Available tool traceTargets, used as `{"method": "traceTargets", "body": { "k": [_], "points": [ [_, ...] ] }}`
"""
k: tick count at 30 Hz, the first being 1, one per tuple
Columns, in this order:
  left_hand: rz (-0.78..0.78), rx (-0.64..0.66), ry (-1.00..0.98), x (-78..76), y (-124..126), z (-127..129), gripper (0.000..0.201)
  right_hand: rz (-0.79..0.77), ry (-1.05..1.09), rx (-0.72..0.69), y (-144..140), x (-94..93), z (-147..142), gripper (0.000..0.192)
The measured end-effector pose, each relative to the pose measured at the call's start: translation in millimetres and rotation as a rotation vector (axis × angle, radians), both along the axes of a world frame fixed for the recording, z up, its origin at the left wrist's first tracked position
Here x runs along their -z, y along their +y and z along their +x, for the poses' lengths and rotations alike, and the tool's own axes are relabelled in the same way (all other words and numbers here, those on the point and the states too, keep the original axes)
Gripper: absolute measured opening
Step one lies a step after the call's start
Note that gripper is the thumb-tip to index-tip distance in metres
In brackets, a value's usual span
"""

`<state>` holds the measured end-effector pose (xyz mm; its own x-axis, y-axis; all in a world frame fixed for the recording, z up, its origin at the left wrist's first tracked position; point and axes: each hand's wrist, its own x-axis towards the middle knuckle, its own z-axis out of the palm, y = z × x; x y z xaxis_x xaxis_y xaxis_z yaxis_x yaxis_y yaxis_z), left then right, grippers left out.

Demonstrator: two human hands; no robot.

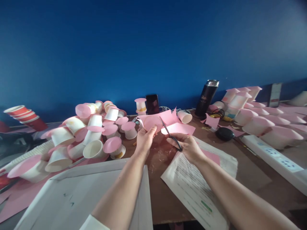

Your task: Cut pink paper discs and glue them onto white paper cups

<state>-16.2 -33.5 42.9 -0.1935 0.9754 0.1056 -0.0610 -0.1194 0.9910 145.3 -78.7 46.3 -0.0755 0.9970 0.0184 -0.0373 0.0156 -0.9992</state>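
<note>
My left hand [145,138] holds a sheet of pink paper [158,120] up over the brown table [249,175]; a round shape shows on the sheet near my thumb. My right hand [185,144] grips a pair of black-handled scissors [170,134], whose blades point up and to the left into the pink paper. A second pink sheet [179,128] lies flat on the table just behind the scissors.
A heap of white paper cups with pink round lids [93,134] fills the left side; more cups [259,121] sit at right. Red cups [24,115] lie far left. A black flask [206,97], a power strip [275,156], printed papers [196,182] and white boards [79,195] surround my arms.
</note>
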Motion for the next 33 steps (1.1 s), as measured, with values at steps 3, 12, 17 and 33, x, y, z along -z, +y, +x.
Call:
{"method": "traceTargets", "body": {
  "k": [3, 12, 17, 33],
  "points": [
    [-0.008, 0.026, 0.054, 2.3, 1.0, -1.9, 0.034, -0.001, -0.006, -0.013, 1.2, 0.3, 0.5, 0.044],
    [0.053, 0.090, 0.248, -5.4, -7.9, -6.7, 0.036, 0.027, 0.019, 0.036, 5.8, 5.4, 2.3, 0.042],
    [0.054, 0.115, 0.195, -4.6, -8.0, -4.7, 0.037, 0.043, -0.021, 0.074, 1.8, 0.6, -0.7, 0.040],
    [-0.021, 0.126, 0.124, 13.0, 6.1, -6.1, 0.041, 0.000, 0.496, 0.452, 27.6, 9.9, 17.3, 0.044]
  ]
}}
